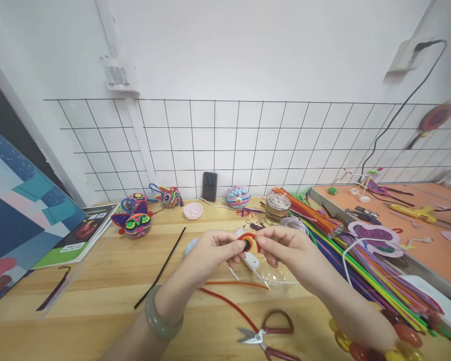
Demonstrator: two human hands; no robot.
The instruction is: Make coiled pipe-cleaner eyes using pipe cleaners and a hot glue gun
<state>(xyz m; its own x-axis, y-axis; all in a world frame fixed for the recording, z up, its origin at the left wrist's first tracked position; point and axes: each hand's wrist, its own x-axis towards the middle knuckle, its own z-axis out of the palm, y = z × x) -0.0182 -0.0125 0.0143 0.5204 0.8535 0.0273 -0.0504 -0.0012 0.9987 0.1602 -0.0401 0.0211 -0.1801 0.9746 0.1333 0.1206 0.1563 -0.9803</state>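
Both of my hands meet over the middle of the wooden table [97, 301] around a small coiled pipe-cleaner piece [248, 242], dark in the middle with orange and red around it. My left hand [214, 253] pinches it from the left, fingers closed. My right hand [281, 248] pinches it from the right, and a red pipe cleaner [225, 301] trails down from the coil across the table. A green bangle [160, 321] is on my left wrist and a beaded bracelet [376, 348] on my right.
Scissors [265, 336] lie near the front edge, and a white glue gun [250, 258] and a clear dome [278, 281] sit under my hands. A heap of coloured pipe cleaners [361, 255] fills the right. Finished woven balls [135, 220], a pink bowl [193, 210], a phone [210, 186], a tape roll [277, 206] and a black pipe cleaner [161, 273] lie behind.
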